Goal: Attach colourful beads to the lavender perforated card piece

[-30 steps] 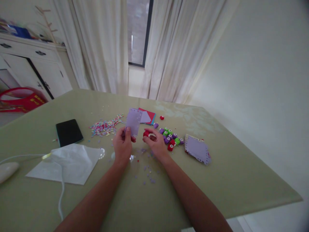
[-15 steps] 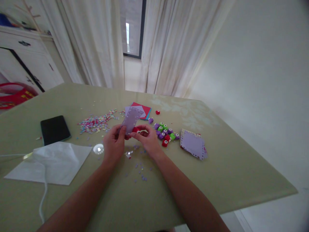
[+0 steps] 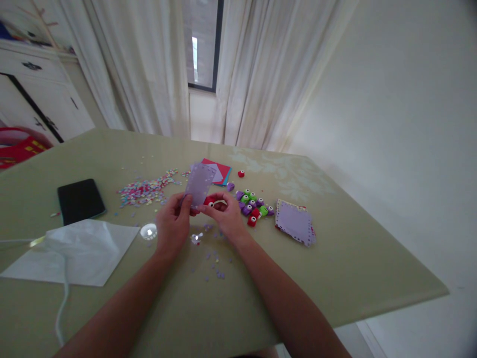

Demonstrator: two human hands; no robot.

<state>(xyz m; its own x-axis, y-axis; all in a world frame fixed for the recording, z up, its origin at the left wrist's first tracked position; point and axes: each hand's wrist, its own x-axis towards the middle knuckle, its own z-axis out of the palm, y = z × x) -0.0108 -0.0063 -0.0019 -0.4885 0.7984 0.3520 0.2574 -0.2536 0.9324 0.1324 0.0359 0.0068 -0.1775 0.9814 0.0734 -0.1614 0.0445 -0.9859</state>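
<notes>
My left hand point(image 3: 174, 219) pinches a lilac sheet of paper point(image 3: 201, 183) by its lower left, holding it raised off the table. Small holes run along the paper's edges. In my right hand point(image 3: 227, 213) is a small red hole punch point(image 3: 209, 201) with an eye-like round on it, closed between thumb and fingers at the paper's lower edge. Fingers partly cover the punch, so its jaws cannot be made out. To the right lies a heap of similar purple, green and red pieces with eyes point(image 3: 252, 204). Lilac paper bits point(image 3: 220, 274) are scattered below my hands.
A stack of hole-edged lilac sheets point(image 3: 294, 222) lies at right; red and blue paper point(image 3: 223, 171) lies behind. Colourful confetti point(image 3: 143, 191), a black tablet-like device point(image 3: 81, 200), a clear dome point(image 3: 149, 231) and a white sheet point(image 3: 84, 253) with a cable point(image 3: 64, 303) are at left.
The lilac paper has turned to face me more broadly and stands more upright. Both hands keep their grips. The whole view has shifted slightly.
</notes>
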